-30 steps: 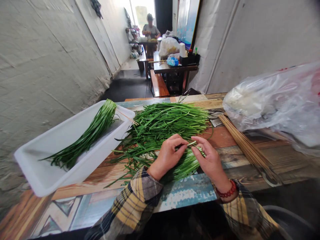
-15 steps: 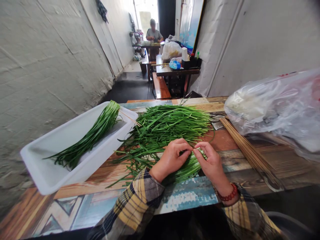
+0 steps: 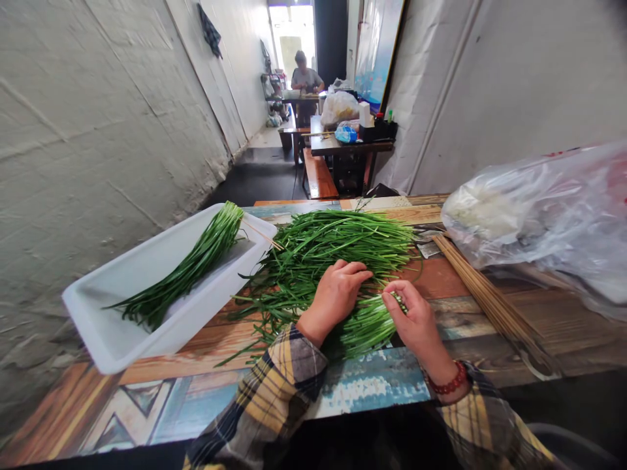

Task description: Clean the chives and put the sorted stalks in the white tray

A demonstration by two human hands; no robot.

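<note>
Long garlic chives (image 3: 343, 238) lie in a large heap on the table, their pale stem ends toward the right. A smaller bunch of chives (image 3: 369, 326) lies nearer to me, under and between my hands. My left hand (image 3: 333, 297) is above the edge of the heap, its fingers bent and pressed together; what they pinch, if anything, is too small to make out. At the pale stem ends, my right hand (image 3: 414, 316) has thumb and forefinger closed on chives. Another bunch of chives (image 3: 196, 267) rests in the white plastic tub (image 3: 105, 326) at left.
Thin wooden skewers (image 3: 482, 297) lie in a bundle to the right, beside a clear plastic bag (image 3: 543, 215) with pale contents. Two sticks (image 3: 262, 233) lean over the tub's rim. Further back, a person (image 3: 306, 78) sits at a table beyond another loaded table (image 3: 337, 147).
My hands have come apart: the left has drawn slightly left and up, away from the right fingertips. The right hand stays near the stem ends. The view has shifted slightly.
</note>
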